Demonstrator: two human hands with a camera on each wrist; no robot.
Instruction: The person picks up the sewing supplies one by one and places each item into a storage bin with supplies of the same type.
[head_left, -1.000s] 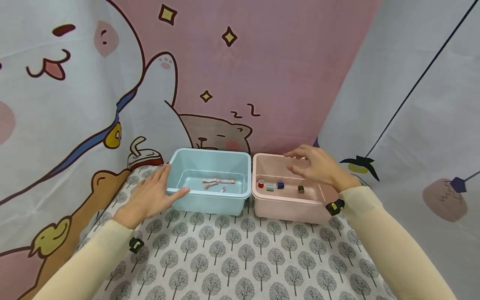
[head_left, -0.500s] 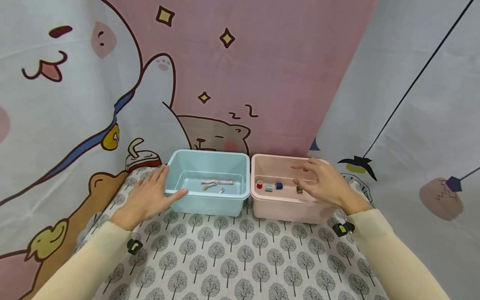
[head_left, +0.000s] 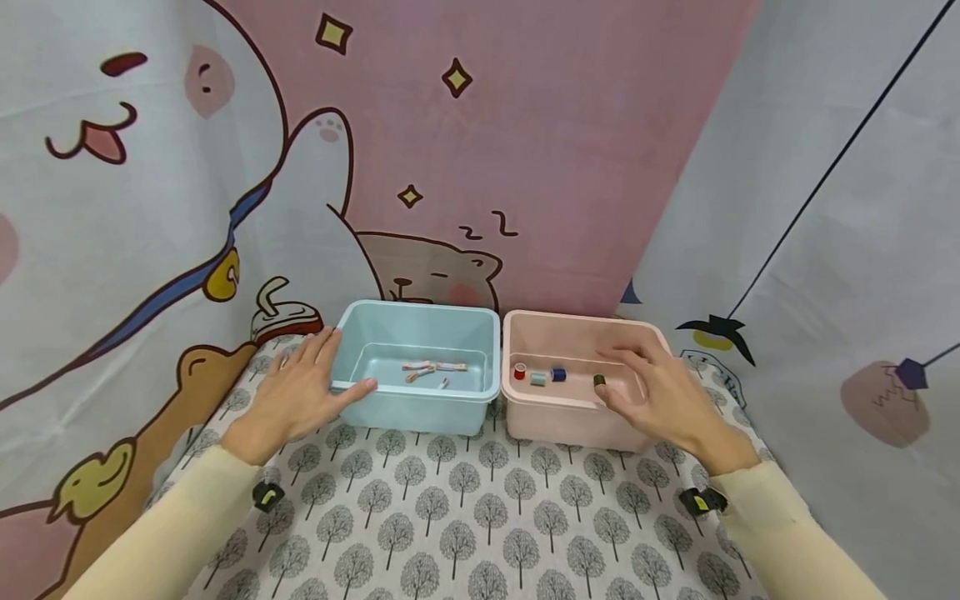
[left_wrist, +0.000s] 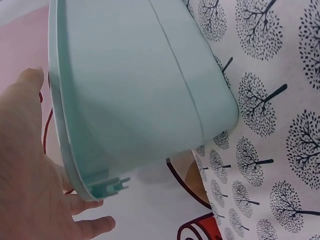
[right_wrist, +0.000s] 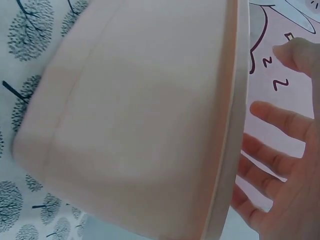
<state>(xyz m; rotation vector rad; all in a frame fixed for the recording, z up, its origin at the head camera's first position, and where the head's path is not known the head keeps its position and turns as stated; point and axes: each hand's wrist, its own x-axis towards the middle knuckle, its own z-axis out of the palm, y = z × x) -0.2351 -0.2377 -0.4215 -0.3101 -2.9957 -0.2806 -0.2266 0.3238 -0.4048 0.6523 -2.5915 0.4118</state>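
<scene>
My left hand (head_left: 296,396) rests on the left side of a light blue plastic bin (head_left: 416,414), fingers spread straight along its rim. Inside that bin lie several small pink-and-white strips (head_left: 427,368), too small to make out further. To the right stands a pink bin (head_left: 566,422) holding a red thread spool (head_left: 519,372), a pale blue spool (head_left: 537,379), a navy spool (head_left: 558,375) and a dark olive spool (head_left: 599,380). Over its right end hovers my right hand (head_left: 667,400), thumb and fingers apart with nothing between them. In the head view the thumb tip is close to the olive spool.
Both bins stand side by side on a cloth with a tree print (head_left: 491,508). Behind them hangs a pink and white cartoon curtain (head_left: 555,150), close to their back rims.
My right hand has moved right and toward me, from above the pink bin's middle to its right end. The left hand has stayed on the blue bin.
</scene>
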